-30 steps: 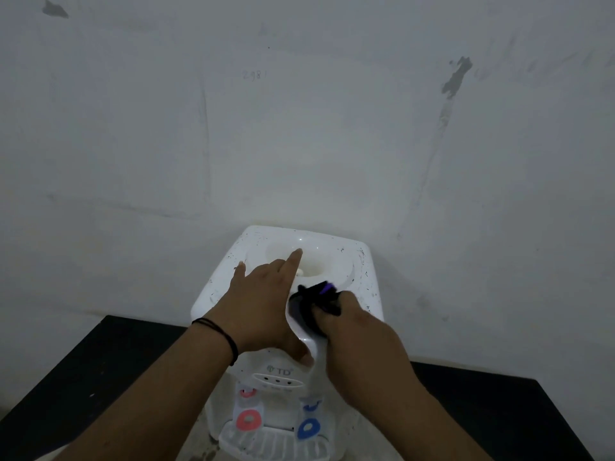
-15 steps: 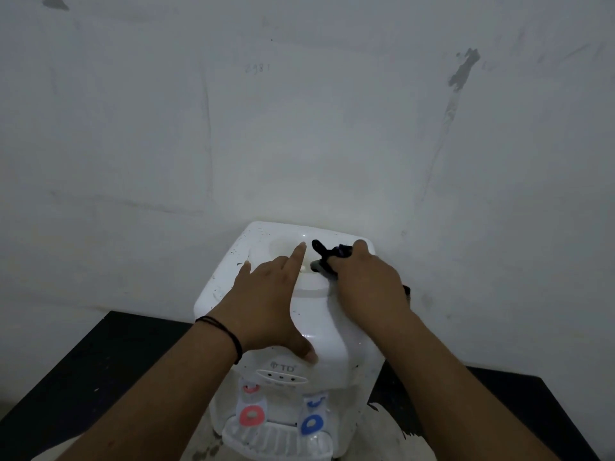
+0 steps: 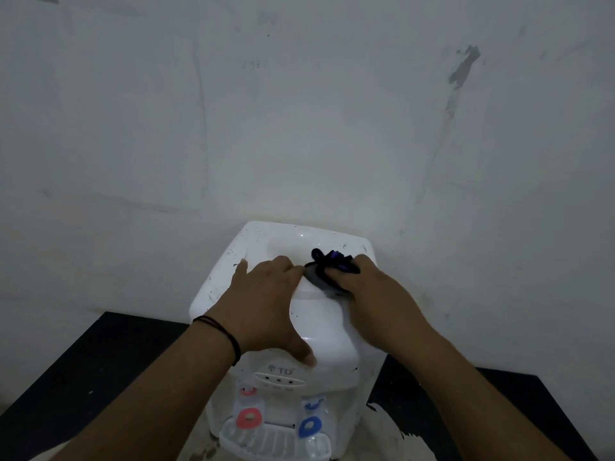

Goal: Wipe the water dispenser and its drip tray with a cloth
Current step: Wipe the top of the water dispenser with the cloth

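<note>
Since half a second ago, the right hand [image 3: 369, 287] has drawn the dark cloth [image 3: 327, 269] back from the rear of the dispenser top toward its middle.

Its fingers curl around the bunched cloth, pressing it onto the white water dispenser [image 3: 327, 331]. Left hand [image 3: 266, 307] lies flat on the top, fingers straight. Drip tray [image 3: 276, 442] sits below the red and blue taps, on a black table [image 3: 83, 377].

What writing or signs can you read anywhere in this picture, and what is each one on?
"TD", beside a small round logo too small to make out: front panel of the white water dispenser.
Faint pencilled digits on the wall: too blurred to read for sure.
No readable words on the red tap or blue tap.
</note>
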The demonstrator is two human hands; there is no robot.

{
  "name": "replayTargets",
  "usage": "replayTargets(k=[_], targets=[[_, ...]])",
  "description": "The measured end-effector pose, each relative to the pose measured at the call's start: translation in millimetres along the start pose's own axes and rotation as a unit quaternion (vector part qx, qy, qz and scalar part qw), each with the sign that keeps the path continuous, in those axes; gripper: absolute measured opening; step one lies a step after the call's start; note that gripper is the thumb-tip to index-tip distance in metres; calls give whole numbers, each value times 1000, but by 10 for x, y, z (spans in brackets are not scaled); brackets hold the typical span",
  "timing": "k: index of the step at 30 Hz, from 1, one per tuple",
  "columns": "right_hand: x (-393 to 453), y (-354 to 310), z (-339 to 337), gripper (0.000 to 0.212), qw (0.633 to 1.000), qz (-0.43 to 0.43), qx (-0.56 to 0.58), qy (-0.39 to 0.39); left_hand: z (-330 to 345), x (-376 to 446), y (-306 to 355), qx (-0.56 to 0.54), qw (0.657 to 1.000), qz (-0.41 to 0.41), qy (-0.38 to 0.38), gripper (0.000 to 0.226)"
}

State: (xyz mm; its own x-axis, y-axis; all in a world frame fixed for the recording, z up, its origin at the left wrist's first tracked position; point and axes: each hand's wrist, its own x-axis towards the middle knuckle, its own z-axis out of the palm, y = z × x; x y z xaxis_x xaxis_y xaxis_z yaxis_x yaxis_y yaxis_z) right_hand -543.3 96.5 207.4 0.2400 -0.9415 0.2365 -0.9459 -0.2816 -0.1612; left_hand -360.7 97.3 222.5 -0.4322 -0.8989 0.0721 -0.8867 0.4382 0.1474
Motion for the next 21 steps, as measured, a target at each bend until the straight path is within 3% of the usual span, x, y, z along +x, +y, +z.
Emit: replayTargets(k=[3,8,12,18,21], targets=[[9,195,-19,57,997,72,11,15,-23,28,26,30,999,-4,-24,106],[-211,95,45,63,1000,23,-18,-12,-38,95,45,72,997,-6,-36,105],[-185,183,-26,63,996,79,-30,-9,-54,109,64,89,995,-6,-51,108],[-349,-43,-23,63,997,44,-50,-37,-41,103,51,80,996,-2,-44,106],[-276,39,-70,58,994,97,-56,-20,-42,91,52,67,997,-4,-41,105]])
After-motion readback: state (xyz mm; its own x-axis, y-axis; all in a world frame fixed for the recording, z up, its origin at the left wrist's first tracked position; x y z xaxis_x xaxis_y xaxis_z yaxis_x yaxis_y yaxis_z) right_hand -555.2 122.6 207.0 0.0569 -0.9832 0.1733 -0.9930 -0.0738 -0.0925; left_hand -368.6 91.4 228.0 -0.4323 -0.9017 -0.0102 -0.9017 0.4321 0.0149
